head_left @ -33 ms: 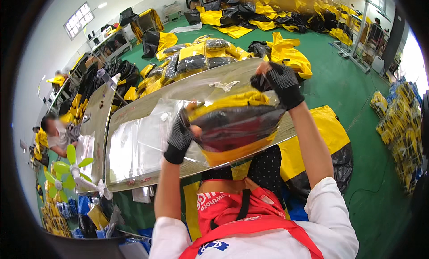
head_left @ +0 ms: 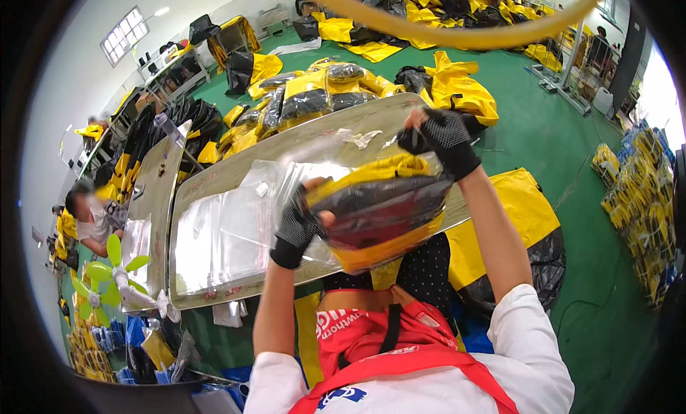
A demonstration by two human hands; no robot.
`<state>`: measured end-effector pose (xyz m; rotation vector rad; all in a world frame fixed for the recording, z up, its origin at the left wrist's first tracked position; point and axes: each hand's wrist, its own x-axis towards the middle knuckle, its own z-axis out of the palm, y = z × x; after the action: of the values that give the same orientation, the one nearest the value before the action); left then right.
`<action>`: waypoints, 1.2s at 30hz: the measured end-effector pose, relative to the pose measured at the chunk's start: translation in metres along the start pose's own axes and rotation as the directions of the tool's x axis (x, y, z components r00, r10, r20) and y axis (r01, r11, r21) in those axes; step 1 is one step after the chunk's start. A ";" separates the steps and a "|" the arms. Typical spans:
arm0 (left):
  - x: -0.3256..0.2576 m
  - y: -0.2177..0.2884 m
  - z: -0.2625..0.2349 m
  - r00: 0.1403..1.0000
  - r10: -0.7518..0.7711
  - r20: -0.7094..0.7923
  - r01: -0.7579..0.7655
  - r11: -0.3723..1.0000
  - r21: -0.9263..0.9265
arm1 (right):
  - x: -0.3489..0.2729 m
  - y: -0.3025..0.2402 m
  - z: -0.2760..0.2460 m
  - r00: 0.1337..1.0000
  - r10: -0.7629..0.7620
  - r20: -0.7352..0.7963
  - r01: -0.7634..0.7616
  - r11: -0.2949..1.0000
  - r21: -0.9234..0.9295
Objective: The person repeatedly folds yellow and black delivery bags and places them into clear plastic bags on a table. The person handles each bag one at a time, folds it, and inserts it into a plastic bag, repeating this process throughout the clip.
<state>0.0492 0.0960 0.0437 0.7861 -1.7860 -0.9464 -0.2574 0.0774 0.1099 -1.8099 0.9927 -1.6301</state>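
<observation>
Above the near edge of the table (head_left: 379, 112) I hold a folded yellow and black bundle in a clear plastic bag (head_left: 386, 210), tilted with its right end higher. My left hand (head_left: 299, 225), in a black fingerless glove, is closed on its left end, thumb on the near face. My right hand (head_left: 444, 139), gloved alike, is closed and raised at the upper right corner, gripping the bunched end of the bag. Flat clear plastic bags (head_left: 221, 228) lie on the table to the left of the bundle.
Packed bundles (head_left: 307, 96) are heaped beyond the table. A green fan (head_left: 114, 271) stands at the left, near a seated person (head_left: 89, 217). Yellow and black sheeting (head_left: 511, 235) lies at my right. A blurred yellow band (head_left: 471, 35) crosses the top.
My left hand and the bundle's left end have shifted slightly right and nearer to me. My right hand has tilted a little, still gripping the bag. The yellow band shows more clearly at the top.
</observation>
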 end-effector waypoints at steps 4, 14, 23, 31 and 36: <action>-0.009 0.003 0.028 0.956 -0.259 -0.134 0.226 0.949 -0.219 | -0.015 0.004 -0.008 0.882 0.462 0.097 -0.470 0.840 0.271; 0.002 0.065 0.023 0.864 0.182 -0.470 -0.180 0.982 0.051 | -0.037 -0.064 -0.010 0.980 0.086 -0.178 -0.102 0.991 -0.084; 0.051 0.130 -0.008 0.755 0.399 -0.520 -0.168 0.885 0.435 | -0.003 -0.111 -0.011 0.945 -0.141 -0.294 0.099 0.983 -0.153; 0.037 0.089 -0.016 0.945 0.043 -0.325 -0.010 0.995 0.103 | -0.030 -0.054 0.011 0.990 -0.042 -0.137 -0.010 0.934 -0.356; -0.037 -0.121 -0.021 0.992 -0.114 0.046 0.041 0.660 0.750 | -0.106 0.092 0.081 0.881 0.331 -0.337 -0.453 0.794 -0.405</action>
<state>0.0942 0.0609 -0.0713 1.3564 -2.2599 -0.2364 -0.1958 0.0970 -0.0385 -1.5335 1.8896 -1.4464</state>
